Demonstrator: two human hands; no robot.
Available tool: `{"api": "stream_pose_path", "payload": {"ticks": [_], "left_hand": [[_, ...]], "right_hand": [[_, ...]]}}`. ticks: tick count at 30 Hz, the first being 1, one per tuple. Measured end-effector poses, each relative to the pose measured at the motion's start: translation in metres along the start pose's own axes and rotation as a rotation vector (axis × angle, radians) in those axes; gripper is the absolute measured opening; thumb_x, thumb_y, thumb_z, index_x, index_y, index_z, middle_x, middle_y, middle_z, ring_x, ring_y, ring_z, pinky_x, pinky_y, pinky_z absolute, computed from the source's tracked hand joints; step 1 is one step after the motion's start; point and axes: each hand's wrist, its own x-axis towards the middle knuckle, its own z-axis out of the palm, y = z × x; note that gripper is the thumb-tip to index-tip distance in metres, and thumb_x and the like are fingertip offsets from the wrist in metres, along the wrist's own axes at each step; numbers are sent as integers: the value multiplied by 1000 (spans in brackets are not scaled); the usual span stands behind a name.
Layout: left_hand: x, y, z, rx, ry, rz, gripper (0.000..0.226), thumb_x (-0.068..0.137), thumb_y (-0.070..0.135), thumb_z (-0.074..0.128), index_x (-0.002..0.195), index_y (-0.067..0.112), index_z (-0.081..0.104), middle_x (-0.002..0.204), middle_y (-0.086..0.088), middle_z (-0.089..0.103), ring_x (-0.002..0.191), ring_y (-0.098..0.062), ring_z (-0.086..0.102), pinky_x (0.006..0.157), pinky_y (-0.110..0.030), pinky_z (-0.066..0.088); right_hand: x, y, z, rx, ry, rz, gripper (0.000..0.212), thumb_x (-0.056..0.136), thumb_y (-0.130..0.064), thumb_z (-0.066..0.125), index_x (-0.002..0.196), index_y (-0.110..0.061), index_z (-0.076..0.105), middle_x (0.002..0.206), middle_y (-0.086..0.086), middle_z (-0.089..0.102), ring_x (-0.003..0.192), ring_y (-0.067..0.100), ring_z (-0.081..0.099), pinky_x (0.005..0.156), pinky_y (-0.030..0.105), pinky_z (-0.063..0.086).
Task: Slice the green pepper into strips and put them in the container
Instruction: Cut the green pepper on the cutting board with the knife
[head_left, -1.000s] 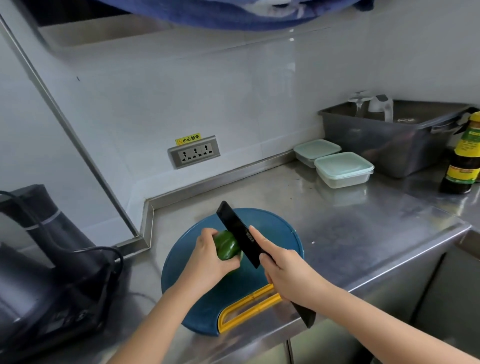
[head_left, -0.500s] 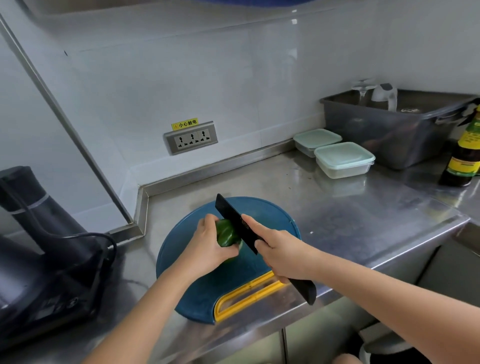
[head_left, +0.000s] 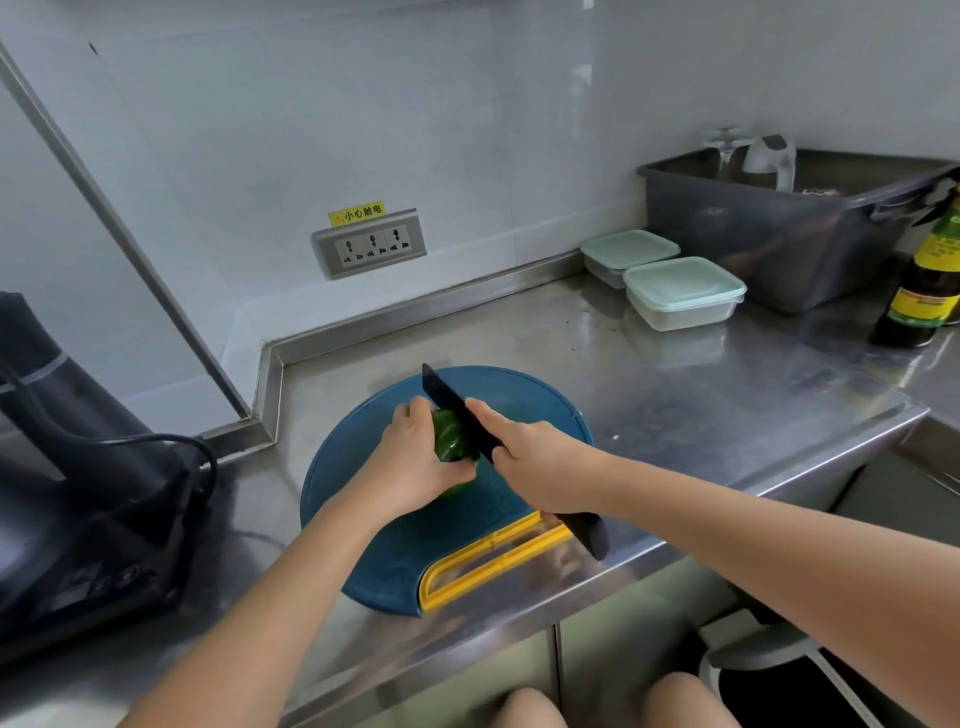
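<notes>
Fingers of the left hand (head_left: 415, 462) curl round the green pepper (head_left: 449, 441) on the cutting board (head_left: 524, 397). Just right of them the right hand (head_left: 540, 462) grips the knife (head_left: 451, 408), blade on the pepper. No strips show, and the lidded containers (head_left: 683, 291), well beyond the fingers, are closed, so slicing seems barely begun.

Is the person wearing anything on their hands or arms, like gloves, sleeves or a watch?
The left hand and right hand are bare: no gloves, and no ring shows. The left arm and right arm are bare too, with no sleeve, watch or bracelet in view.
</notes>
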Motion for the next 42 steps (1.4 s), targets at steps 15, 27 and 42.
{"api": "stream_pose_path", "payload": {"ticks": [15, 27, 42], "left_hand": [[-20, -28, -8, -253, -16, 69, 62, 78, 36, 73, 120, 31, 27, 122, 4, 41, 105, -10, 49, 84, -21, 40], [-27, -36, -3, -322, 26, 62, 66, 76, 32, 75, 123, 33, 28, 120, 6, 45, 107, -12, 52, 88, -23, 42], [-23, -36, -4, -315, 0, 57, 65, 77, 31, 75, 122, 33, 27, 122, 4, 44, 108, -13, 51, 87, -23, 42]], "right_hand": [[4, 17, 0, 266, 20, 66, 58, 101, -16, 31, 150, -39, 12, 72, 3, 51, 55, 17, 50, 48, 27, 48], [-13, 49, -36, 205, 226, 109, 49, 101, -26, 37, 147, -30, 22, 66, 4, 54, 45, 15, 46, 46, 28, 41], [20, 66, -10, -576, 315, 44, 40, 102, -36, 36, 136, -15, 31, 119, 9, 55, 89, 32, 62, 63, 38, 46]]}}
